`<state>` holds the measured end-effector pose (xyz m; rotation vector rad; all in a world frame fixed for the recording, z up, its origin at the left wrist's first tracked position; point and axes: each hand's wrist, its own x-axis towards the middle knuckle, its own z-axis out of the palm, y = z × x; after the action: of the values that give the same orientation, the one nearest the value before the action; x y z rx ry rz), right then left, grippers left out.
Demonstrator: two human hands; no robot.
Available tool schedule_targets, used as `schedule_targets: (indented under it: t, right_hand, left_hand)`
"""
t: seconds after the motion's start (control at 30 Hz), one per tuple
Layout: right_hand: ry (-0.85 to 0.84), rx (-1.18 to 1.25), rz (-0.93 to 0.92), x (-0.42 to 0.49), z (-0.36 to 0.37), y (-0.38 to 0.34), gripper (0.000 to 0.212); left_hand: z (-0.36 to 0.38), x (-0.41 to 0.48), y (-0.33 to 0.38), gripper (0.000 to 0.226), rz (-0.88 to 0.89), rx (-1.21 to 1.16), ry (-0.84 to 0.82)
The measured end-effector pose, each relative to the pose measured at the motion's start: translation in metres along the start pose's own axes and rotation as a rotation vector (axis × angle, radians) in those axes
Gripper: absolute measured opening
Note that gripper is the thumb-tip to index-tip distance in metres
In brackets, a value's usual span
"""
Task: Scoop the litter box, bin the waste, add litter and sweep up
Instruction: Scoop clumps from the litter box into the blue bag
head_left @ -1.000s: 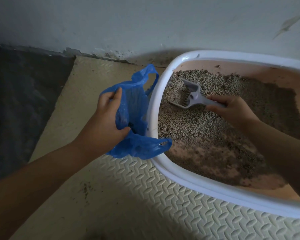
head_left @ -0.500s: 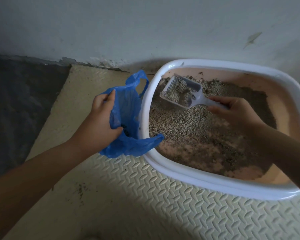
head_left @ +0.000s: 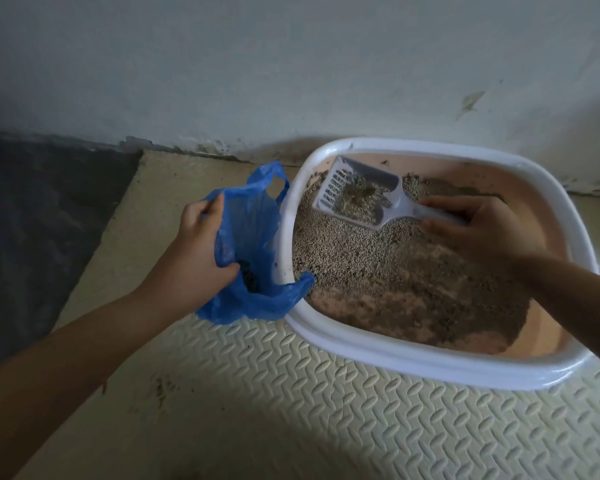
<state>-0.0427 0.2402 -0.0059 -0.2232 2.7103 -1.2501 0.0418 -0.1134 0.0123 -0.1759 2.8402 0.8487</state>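
Right hand (head_left: 478, 230) grips the scoop (head_left: 357, 195) by its handle over the litter box (head_left: 395, 358), its loaded head pointing left toward the blue bag (head_left: 253, 237), which the left hand (head_left: 194, 251) pinches open just beside the rim.

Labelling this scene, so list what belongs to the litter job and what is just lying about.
Job: litter box, litter, scoop gripped by right hand, blue bag held by left hand.
Just there: foam mat, wall, dark floor sheet.
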Motion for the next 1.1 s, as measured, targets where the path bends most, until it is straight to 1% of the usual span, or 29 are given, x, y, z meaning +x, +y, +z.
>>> schedule_targets:
  t: [0.37,0.43,0.73,0.87,1.1]
  right_hand:
    - [-0.008,-0.039,-0.037,0.001,0.0,-0.009,0.038]
    - [-0.011,-0.031,-0.044,0.0,-0.001,-0.009,0.04]
    - [0.004,-0.022,-0.07,-0.001,-0.005,-0.008,0.039]
    - [0.018,-0.016,-0.043,0.002,-0.008,-0.006,0.036]
    - [-0.037,-0.062,-0.06,0.002,-0.005,-0.012,0.038]
  left_hand:
    - [-0.003,-0.001,-0.001,0.096,-0.006,0.004,0.028]
    - [-0.003,-0.001,-0.001,0.096,-0.004,0.003,0.027]
    - [-0.001,0.0,0.0,0.096,-0.004,-0.005,0.028]
    - [-0.001,0.0,-0.001,0.096,0.001,-0.002,0.029]
    - [-0.002,0.001,0.0,0.096,0.003,0.012,0.032]
